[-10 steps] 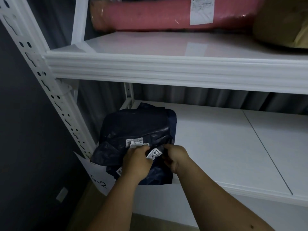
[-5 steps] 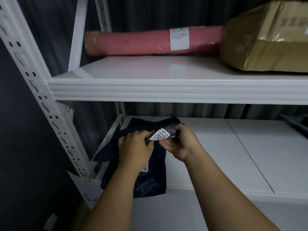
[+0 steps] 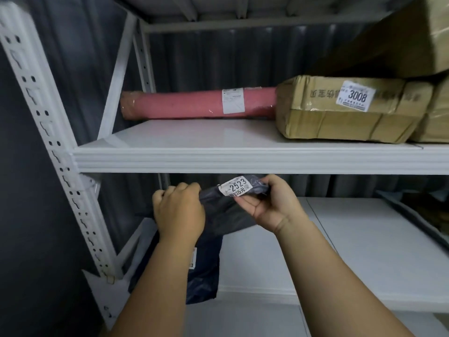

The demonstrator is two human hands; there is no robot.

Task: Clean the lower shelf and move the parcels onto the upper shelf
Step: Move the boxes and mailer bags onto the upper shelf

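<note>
White boltless steel rack against a dark corrugated wall; dim light. The dark poly mailer bag [image 3: 213, 215] is held up between both hands, just under the front lip of the upper shelf [image 3: 243, 159]. Its top edge is pinched by the left hand [image 3: 178, 212], closed over the bag's left corner, and by the right hand [image 3: 269, 205], whose fingers are wrapped around the right corner beside the "2523" label [image 3: 237, 187]. The rest of the bag hangs slack below the hands, its lower end draped over the front edge of the lower shelf [image 3: 340, 251]. A two-corner grip is probably used because the bag is limp and would fold otherwise. Step judged as mid-lift; the bag is not yet on the upper shelf. Above the hands, a bare stretch of upper shelf is seen in front of the pink wrapped roll [image 3: 194, 104]; up and to the right, the taped cardboard parcel [image 3: 340, 110] marked "3008" is touching the roll's end. That free spot looks like the likely drop zone.
</note>
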